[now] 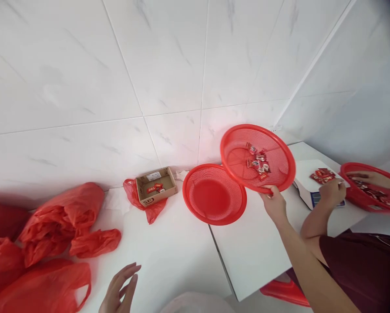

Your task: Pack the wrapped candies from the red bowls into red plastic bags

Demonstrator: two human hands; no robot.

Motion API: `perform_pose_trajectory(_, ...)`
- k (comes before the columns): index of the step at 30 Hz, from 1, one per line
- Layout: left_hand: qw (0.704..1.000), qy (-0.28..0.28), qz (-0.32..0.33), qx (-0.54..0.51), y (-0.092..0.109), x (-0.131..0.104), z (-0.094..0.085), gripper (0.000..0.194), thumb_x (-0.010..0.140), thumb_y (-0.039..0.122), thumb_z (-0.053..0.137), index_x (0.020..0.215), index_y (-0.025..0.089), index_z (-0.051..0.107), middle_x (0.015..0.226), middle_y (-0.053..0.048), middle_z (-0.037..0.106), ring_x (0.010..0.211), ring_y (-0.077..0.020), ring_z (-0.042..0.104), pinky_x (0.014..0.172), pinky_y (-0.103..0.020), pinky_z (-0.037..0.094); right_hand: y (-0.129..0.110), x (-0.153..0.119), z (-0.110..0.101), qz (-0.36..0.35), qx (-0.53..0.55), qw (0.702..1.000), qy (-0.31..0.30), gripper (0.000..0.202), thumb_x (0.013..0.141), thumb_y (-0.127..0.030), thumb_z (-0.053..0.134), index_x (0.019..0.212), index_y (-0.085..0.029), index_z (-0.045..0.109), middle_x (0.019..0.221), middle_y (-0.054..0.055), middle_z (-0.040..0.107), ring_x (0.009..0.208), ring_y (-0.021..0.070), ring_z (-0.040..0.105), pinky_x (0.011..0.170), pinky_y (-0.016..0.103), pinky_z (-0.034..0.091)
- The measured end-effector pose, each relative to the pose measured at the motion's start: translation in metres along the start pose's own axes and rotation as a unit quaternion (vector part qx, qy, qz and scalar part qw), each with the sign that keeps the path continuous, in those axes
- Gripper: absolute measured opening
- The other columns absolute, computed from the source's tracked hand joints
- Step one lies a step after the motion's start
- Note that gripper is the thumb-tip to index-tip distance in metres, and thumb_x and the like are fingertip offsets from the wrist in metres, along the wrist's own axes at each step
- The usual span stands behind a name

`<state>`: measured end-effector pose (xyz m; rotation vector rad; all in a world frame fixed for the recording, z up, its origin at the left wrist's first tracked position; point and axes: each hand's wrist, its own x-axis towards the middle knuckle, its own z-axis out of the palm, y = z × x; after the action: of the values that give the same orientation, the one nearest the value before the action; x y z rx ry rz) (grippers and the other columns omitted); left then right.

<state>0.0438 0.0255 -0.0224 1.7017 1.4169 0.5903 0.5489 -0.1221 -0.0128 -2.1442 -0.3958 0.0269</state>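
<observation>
My right hand grips the near rim of a red mesh basket, which is tilted and lifted above the table. Several small red packets lie inside it. Partly beneath it, an empty red basket rests on the white tables. My left hand hovers over the left table near the bottom edge, fingers apart and holding nothing. A small cardboard box with a few red packets stands on a red plastic bag by the wall.
Red plastic bags are heaped at the left. At the right, another person's hand is at a scale bearing red packets, with the other hand in a red basket of packets. A red stool is below the table.
</observation>
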Motion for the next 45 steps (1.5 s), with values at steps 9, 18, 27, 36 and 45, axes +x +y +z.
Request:
perform_pose_trajectory(9, 0.999, 0.033, 0.026, -0.015, 0.009, -0.019, 0.007, 0.039, 0.076, 0.058, 0.059, 0.092, 0.025, 0.072, 0.114, -0.009, 0.065, 0.101, -0.0268, 0.065, 0.077, -0.035, 0.059, -0.096, -0.208, 0.081, -0.003, 0.349, 0.837, -0.421, 0.018, 0.075, -0.031, 0.065, 0.089, -0.024, 0.057, 0.090, 0.002, 0.066, 0.079, 0.0186, 0.063, 0.072, 0.030, 0.050)
perform_pose_trajectory(18, 0.995, 0.086, 0.007, -0.039, -0.013, -0.042, -0.004, 0.034, 0.081, 0.053, 0.056, 0.093, 0.025, 0.071, 0.115, -0.009, 0.063, 0.100, -0.0244, 0.064, 0.078, -0.035, 0.058, -0.060, -0.251, 0.112, -0.010, 0.294, 0.861, -0.415, 0.015, 0.073, -0.027, 0.065, 0.086, -0.021, 0.059, 0.086, 0.002, 0.064, 0.076, 0.0170, 0.059, 0.068, 0.026, 0.047)
perform_pose_trajectory(27, 0.999, 0.026, 0.011, -0.023, -0.009, -0.048, 0.004, 0.028, 0.089, 0.040, 0.046, 0.095, 0.025, 0.069, 0.115, -0.008, 0.061, 0.102, -0.0194, 0.063, 0.082, -0.032, 0.054, -0.015, -0.211, 0.090, 0.054, 0.159, 0.950, -0.262, 0.039, 0.071, -0.047, 0.065, 0.099, -0.022, 0.058, 0.094, 0.005, 0.070, 0.087, 0.0238, 0.065, 0.075, 0.032, 0.050)
perform_pose_trajectory(36, 0.990, 0.049, -0.082, 0.105, -0.076, -0.013, -0.016, 0.027, 0.086, 0.029, 0.047, 0.099, 0.022, 0.068, 0.110, -0.009, 0.064, 0.087, -0.0201, 0.065, 0.080, -0.034, 0.051, 0.033, -0.215, 0.100, 0.035, -0.010, 0.958, -0.284, 0.050, 0.073, -0.053, 0.053, 0.114, -0.024, 0.053, 0.121, 0.010, 0.062, 0.101, 0.0303, 0.063, 0.084, 0.041, 0.048)
perform_pose_trajectory(45, 0.976, 0.071, -0.097, 0.180, -0.090, 0.076, -0.008, 0.028, 0.087, 0.023, 0.058, 0.114, 0.025, 0.066, 0.144, -0.010, 0.045, 0.133, -0.0312, 0.040, 0.105, -0.050, 0.036, 0.013, -0.234, 0.079, 0.082, 0.043, 0.885, -0.457, 0.082, 0.075, -0.063, 0.057, 0.145, -0.029, 0.031, 0.103, 0.005, 0.072, 0.078, 0.0234, 0.072, 0.082, 0.039, 0.053)
